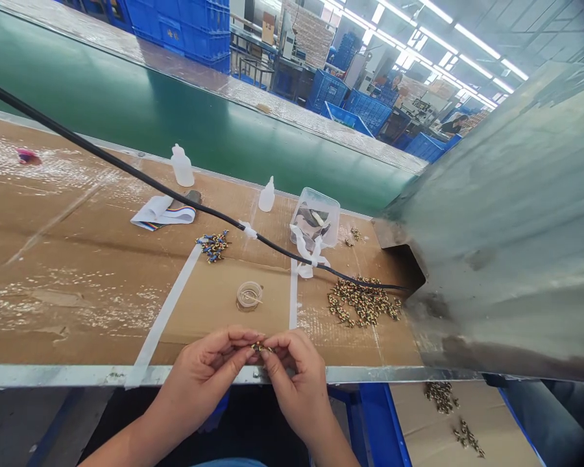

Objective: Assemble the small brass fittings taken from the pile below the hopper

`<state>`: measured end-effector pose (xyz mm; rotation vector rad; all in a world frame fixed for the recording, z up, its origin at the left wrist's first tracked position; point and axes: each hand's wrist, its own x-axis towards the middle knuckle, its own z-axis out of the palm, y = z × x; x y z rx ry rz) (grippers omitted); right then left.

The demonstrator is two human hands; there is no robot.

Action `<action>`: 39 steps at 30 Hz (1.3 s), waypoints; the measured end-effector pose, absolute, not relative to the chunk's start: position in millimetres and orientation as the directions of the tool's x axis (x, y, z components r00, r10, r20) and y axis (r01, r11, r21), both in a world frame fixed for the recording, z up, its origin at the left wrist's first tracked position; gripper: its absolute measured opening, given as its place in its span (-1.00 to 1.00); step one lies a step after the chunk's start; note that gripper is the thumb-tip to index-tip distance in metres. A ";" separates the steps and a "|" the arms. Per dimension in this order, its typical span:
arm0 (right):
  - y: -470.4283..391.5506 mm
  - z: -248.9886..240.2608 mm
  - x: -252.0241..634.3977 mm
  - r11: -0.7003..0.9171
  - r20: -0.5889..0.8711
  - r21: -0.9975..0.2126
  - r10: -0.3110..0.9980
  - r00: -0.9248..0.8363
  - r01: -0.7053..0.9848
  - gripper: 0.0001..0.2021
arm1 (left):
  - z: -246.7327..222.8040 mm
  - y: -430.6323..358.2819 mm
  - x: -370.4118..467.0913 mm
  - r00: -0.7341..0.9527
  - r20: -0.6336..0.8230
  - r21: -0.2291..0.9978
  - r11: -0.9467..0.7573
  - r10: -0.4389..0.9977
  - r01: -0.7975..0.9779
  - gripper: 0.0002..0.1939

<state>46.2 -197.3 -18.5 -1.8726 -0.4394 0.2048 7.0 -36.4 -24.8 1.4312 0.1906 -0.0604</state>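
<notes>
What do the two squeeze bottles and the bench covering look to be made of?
Both squeeze bottles look like translucent, matte soft plastic: milky white, with moulded nozzles. The bench covering looks like brown cardboard, with glossy tape strips over the seams.

A single head-worn camera looks forward and down, close over the cardboard-covered bench [78, 272], conveyor beyond.

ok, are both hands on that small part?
Touching. Head view: fingers of left hand and right hand pinch the small part between them.
</notes>
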 end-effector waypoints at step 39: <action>-198.6 -20.1 46.6 -0.305 0.104 -0.919 0.419 0.902 0.248 -0.89 | -25.5 -37.1 6.8 0.983 -0.177 0.976 0.138 0.057 0.168 -0.85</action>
